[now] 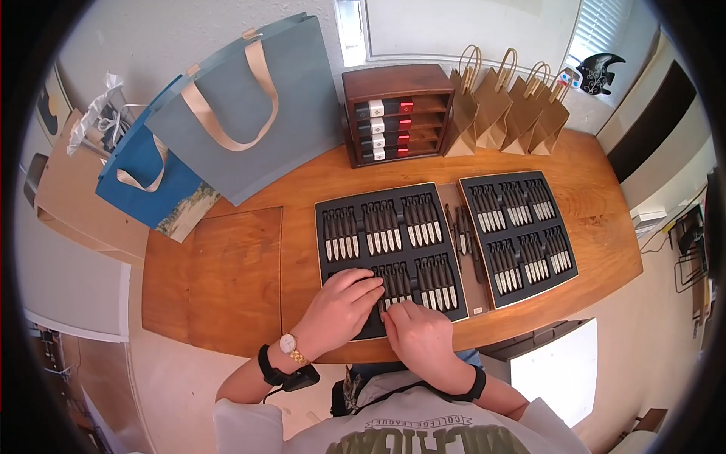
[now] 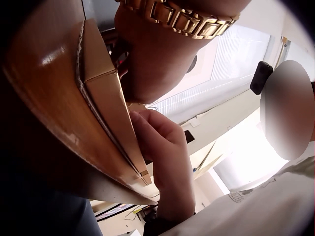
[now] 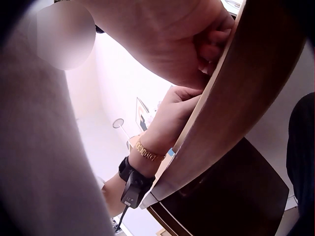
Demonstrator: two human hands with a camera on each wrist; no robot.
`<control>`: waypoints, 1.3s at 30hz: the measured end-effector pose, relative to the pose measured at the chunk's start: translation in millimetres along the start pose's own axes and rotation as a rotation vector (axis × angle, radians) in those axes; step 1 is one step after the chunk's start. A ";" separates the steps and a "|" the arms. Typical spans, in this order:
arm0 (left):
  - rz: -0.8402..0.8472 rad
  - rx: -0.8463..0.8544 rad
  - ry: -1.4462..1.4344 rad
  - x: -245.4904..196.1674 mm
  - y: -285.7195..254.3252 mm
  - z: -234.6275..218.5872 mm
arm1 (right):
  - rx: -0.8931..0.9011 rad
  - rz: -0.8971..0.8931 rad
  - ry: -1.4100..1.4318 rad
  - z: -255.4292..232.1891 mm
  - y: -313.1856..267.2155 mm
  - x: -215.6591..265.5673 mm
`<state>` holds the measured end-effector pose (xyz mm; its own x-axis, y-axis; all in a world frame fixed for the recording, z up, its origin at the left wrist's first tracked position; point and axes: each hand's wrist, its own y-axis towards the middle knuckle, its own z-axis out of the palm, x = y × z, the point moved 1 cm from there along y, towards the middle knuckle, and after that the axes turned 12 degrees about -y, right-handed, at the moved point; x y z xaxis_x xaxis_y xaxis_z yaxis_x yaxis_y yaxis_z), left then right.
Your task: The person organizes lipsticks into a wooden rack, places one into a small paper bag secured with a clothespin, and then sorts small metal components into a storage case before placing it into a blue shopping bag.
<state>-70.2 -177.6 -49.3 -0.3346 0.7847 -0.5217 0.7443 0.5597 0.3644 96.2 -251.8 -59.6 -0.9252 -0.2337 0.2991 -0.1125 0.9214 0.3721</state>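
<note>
A black tray on the table holds rows of slim dark pieces with whitish lower ends, set in slots. Over its near left compartment lies my left hand, fingers bent toward the middle group; that compartment is mostly hidden. Just right of it, my right hand is curled at the tray's near edge, thumb and forefinger pinching a slim dark piece. In the left wrist view the right hand meets the tray's edge. I cannot tell what my left fingertips hold.
A second filled tray stands to the right, with loose slim pieces on a brown strip between. Behind are a wooden rack, several kraft bags, a grey-blue bag and a blue bag.
</note>
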 end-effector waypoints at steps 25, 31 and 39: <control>-0.024 0.074 -0.050 -3.0 -2.6 -4.7 | -0.026 -0.198 0.028 -24.9 -2.7 -27.4; -0.108 0.018 0.011 -10.3 -15.5 -11.1 | -0.208 0.213 -0.330 -52.4 0.2 -85.8; -0.515 -0.213 0.094 -7.2 -21.9 -28.4 | -0.033 0.155 -0.455 -51.2 -0.9 -102.3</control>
<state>-100.6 -188.0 -31.7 -0.6813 0.4109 -0.6058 0.3415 0.9104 0.2335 209.5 -244.6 -45.5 -0.9957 0.0719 -0.0590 0.0439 0.9226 0.3832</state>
